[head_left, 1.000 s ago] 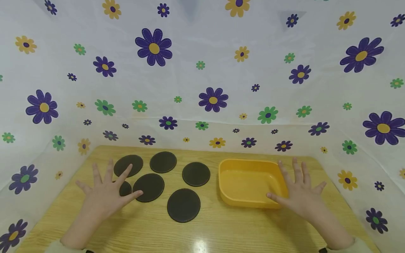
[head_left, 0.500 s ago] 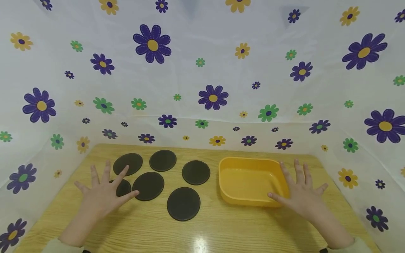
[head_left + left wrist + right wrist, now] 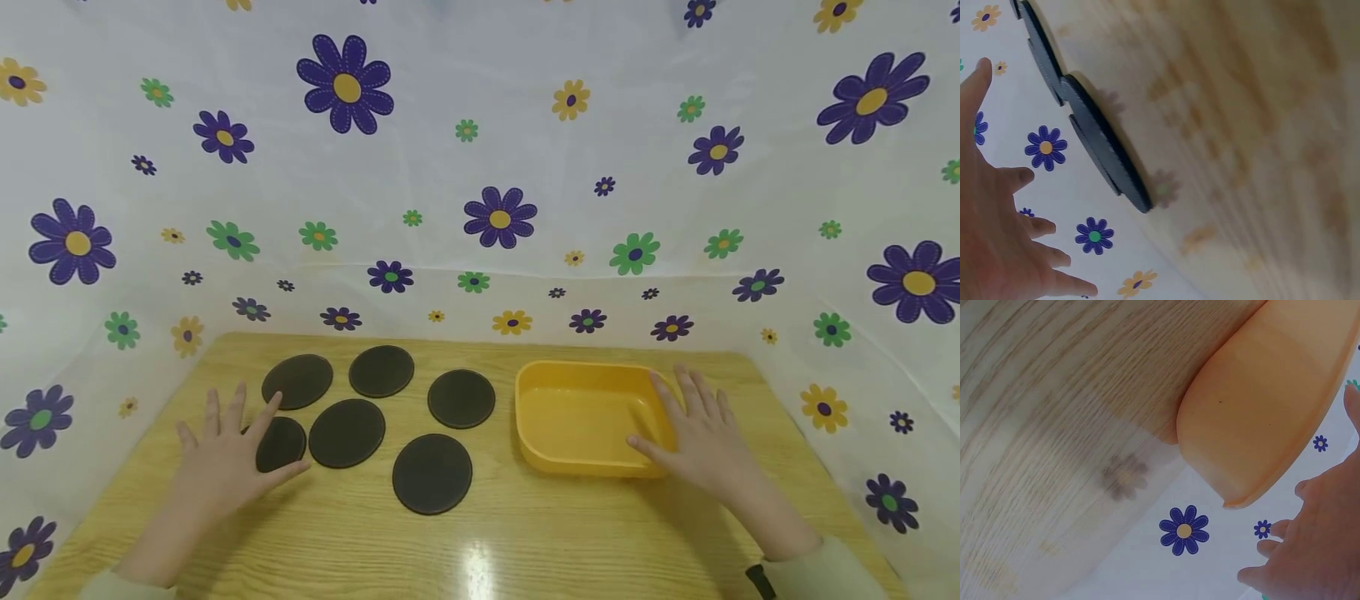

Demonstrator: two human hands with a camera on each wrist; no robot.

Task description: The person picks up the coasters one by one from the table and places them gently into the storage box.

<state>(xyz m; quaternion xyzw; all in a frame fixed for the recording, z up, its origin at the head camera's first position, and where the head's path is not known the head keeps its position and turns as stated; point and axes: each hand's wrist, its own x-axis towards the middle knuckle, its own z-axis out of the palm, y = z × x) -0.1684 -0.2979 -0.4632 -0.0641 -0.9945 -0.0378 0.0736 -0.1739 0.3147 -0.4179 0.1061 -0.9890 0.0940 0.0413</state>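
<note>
We hold our left grip (image 3: 221,471) wide, the discs (image 3: 347,433) lying lower, ahead and rightward; our right grip (image 3: 708,450), also wide, hovers with the tray (image 3: 581,425) below, leftward.

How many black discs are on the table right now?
6: rear-left disc, rear-middle disc, rear-right disc, front-left disc (partly behind the left hand), front-middle disc, front-right disc. Another could be hidden behind that hand.
</note>
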